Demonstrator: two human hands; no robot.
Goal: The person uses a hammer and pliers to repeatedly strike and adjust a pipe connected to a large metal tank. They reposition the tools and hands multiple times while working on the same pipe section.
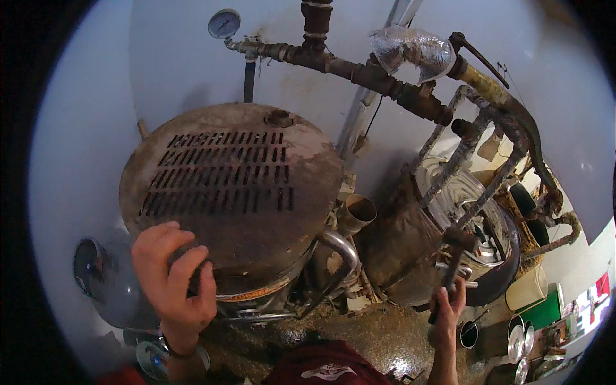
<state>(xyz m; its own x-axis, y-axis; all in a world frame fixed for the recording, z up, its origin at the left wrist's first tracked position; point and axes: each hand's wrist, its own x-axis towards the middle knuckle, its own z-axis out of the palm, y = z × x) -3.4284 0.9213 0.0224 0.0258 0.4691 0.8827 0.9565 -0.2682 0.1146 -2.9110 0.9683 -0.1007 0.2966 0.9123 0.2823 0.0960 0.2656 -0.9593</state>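
My right hand (447, 307) grips a hammer (461, 240), its handle in my fist and its dark head pointing up. My left hand (172, 276) is raised at the near left edge of a large round vessel. Its fingers curl around a dark, rounded piece (191, 255), mostly covered by them; its exact kind does not show. The brown, stained top (231, 226) of the vessel has rows of slots and a short round socket (279, 119) at the far side. A curved metal pipe (342, 247) stands out from the vessel's right side.
Dark pipework (359, 72) with a round gauge (224, 24) crosses above the vessel. To the right, pipes run down to a second vessel (398, 250). A glass-like container (90, 266) stands at the left. Buckets (527, 287) and pots stand at the right over a wet floor (391, 337).
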